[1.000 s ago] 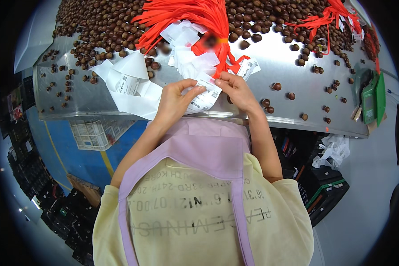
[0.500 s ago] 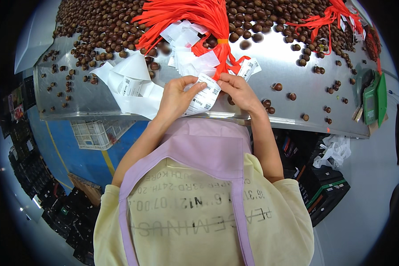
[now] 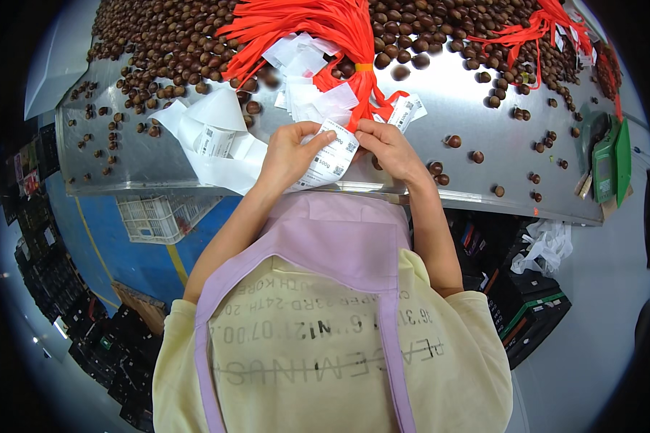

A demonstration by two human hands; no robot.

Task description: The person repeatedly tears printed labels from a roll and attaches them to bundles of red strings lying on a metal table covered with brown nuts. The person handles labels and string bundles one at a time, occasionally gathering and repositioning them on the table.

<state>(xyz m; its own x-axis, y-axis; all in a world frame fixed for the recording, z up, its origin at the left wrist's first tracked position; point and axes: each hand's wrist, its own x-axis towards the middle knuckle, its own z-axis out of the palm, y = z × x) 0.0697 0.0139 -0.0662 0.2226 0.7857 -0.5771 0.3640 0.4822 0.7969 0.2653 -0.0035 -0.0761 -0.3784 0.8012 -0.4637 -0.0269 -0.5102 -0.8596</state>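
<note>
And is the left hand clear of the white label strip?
No, the left hand has its thumb lying on the white label strip.

Food-packing wkshop, prob.: metal table (image 3: pixel 484 180) w/ loose brown nuts (image 3: pixel 166 43), red netting (image 3: pixel 303 22), label strip (image 3: pixel 326 169), wht crate (image 3: pixel 150 219)

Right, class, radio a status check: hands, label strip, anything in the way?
Left hand pinching label strip. Right hand at its upper right edge, grip unclear. Possibly in the way: red bundle just beyond, loose chestnut beside right hand.

Both forearms (image 3: pixel 232 234) reach forward, the left hand (image 3: pixel 289 154) and right hand (image 3: pixel 390 150) close together in pinching grips.
</note>
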